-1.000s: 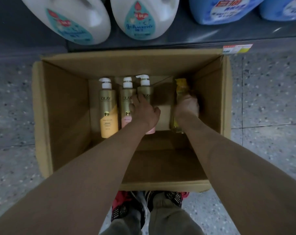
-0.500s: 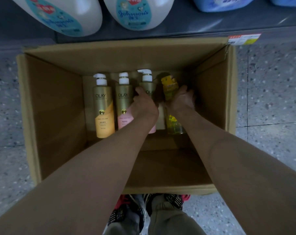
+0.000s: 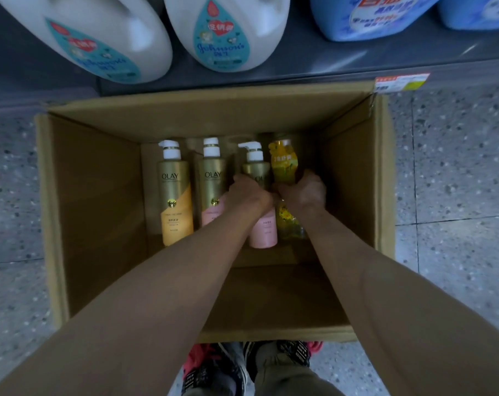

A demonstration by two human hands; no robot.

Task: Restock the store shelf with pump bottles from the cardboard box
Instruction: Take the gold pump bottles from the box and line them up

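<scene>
An open cardboard box (image 3: 94,201) stands on the floor below me. On its bottom lie a gold and orange pump bottle (image 3: 175,195), a gold and pink pump bottle (image 3: 212,181), and a second gold and pink pump bottle (image 3: 261,230). My left hand (image 3: 249,192) is closed around the middle of that second pink bottle. A clear bottle with a yellow label (image 3: 284,164) lies right beside it, and my right hand (image 3: 307,191) grips its middle. The two hands almost touch.
Behind the box runs a dark low shelf (image 3: 314,72) with two large white jugs (image 3: 222,32) and blue jugs (image 3: 371,15) on it. A price tag (image 3: 401,81) hangs at its edge. Speckled floor tiles lie on both sides. My shoes (image 3: 214,370) are at the box's near wall.
My right hand has slid the yellow-labelled bottle leftward from the box's right wall until it lies against the pink bottle. My left hand has stayed on the pink bottle.
</scene>
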